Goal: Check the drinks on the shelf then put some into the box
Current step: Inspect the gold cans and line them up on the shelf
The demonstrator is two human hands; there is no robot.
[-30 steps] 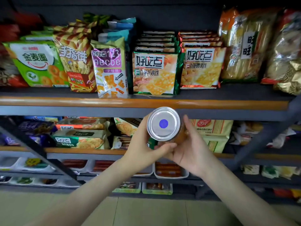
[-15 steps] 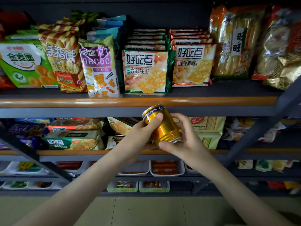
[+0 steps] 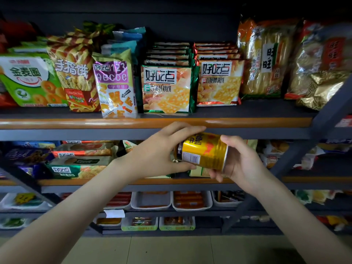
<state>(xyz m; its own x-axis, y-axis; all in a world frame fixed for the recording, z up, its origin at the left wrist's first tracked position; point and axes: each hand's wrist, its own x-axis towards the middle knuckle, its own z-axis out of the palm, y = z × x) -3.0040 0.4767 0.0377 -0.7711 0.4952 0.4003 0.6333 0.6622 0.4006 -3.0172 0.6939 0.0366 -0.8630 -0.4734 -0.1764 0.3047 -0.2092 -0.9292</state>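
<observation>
A gold drink can [image 3: 203, 151] with red lettering and a white label panel lies on its side in front of the shelves, held between both hands. My left hand [image 3: 160, 153] grips its left end, fingers over the top and thumb under it. My right hand [image 3: 238, 161] cups the right end, fingers curled round the can's base. No box is in view.
The orange-edged upper shelf [image 3: 95, 123] carries standing snack and biscuit bags [image 3: 167, 88]. The shelf below [image 3: 76, 181] holds biscuit packs. Lower down, white trays [image 3: 190, 202] hold sausages. A grey diagonal strut [image 3: 297, 157] crosses on the right. Tiled floor [image 3: 171, 250] lies below.
The can has turned from showing its silver end toward me to lying sideways with the label facing me. Both hands shifted their grip around it and moved slightly right.
</observation>
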